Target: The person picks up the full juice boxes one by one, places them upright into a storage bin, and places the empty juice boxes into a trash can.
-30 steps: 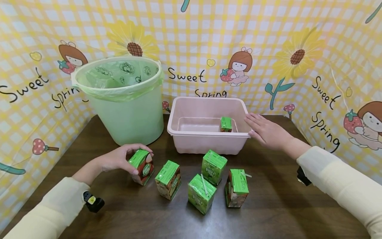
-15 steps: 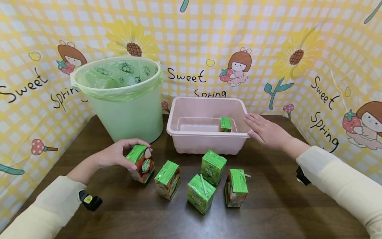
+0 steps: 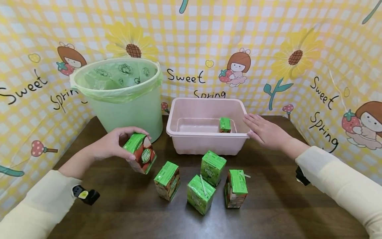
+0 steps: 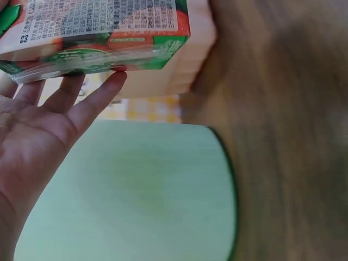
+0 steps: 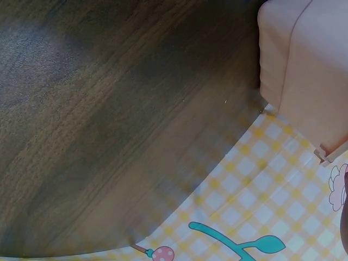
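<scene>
My left hand (image 3: 114, 144) grips a red juice box (image 3: 143, 153) with a green top, thumb on the near side and fingers over the far side. The box is tilted and raised off the table, in front of the green bin. In the left wrist view the juice box (image 4: 103, 35) shows its printed side above the fingers. My right hand (image 3: 265, 131) has its fingers straight and touches the right rim of the pink tub (image 3: 206, 142). Inside that tub stands a small juice box (image 3: 225, 124) with a green top.
Several more juice boxes stand on the brown table: a brown one (image 3: 167, 181), two green ones (image 3: 213, 167) and one with a straw (image 3: 236, 188) at the right. The green bin (image 3: 128, 113), lined with a bag, stands at the back left. A checked cloth (image 3: 191, 43) hangs behind.
My left hand has lifted the red juice box off the table, moving it up and slightly left and tilting it. My right hand has stayed at the tub's rim.
</scene>
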{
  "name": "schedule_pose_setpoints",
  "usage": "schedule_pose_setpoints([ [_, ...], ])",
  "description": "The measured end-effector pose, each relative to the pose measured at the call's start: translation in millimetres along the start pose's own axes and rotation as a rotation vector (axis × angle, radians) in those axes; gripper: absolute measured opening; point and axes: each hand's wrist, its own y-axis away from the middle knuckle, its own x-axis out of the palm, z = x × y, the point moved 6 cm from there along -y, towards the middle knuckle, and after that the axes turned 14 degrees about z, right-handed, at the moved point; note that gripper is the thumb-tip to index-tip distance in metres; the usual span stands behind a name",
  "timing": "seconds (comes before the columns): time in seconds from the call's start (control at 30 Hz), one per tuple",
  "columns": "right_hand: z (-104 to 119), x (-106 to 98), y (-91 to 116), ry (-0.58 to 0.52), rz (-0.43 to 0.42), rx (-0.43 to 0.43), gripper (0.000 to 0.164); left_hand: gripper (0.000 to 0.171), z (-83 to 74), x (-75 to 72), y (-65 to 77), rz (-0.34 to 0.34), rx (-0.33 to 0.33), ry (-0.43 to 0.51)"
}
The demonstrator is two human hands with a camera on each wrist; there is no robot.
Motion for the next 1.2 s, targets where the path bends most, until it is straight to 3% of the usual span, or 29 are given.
schedule_pose_setpoints([
  [0.3, -0.7, -1.0, 0.4, 0.011, -0.007, 0.001, 0.054, 0.066, -32.3, -10.1, -8.0, -0.052, 0.018, -0.06],
  [0.67, -0.6, -0.3, 0.8, 0.003, -0.002, -0.005, 0.054, 0.065, -59.0, -21.1, -22.9, -0.144, 0.027, -0.082],
  [0.87, -0.9, 0.0, 0.3, -0.001, 0.011, 0.01, 0.055, 0.062, -77.1, -25.9, -39.3, -0.184, 0.051, -0.083],
  [1.2, 0.5, -1.6, -0.4, 0.012, -0.015, -0.026, 0.054, 0.058, -93.6, -34.5, -77.1, -0.253, 0.012, -0.03],
])
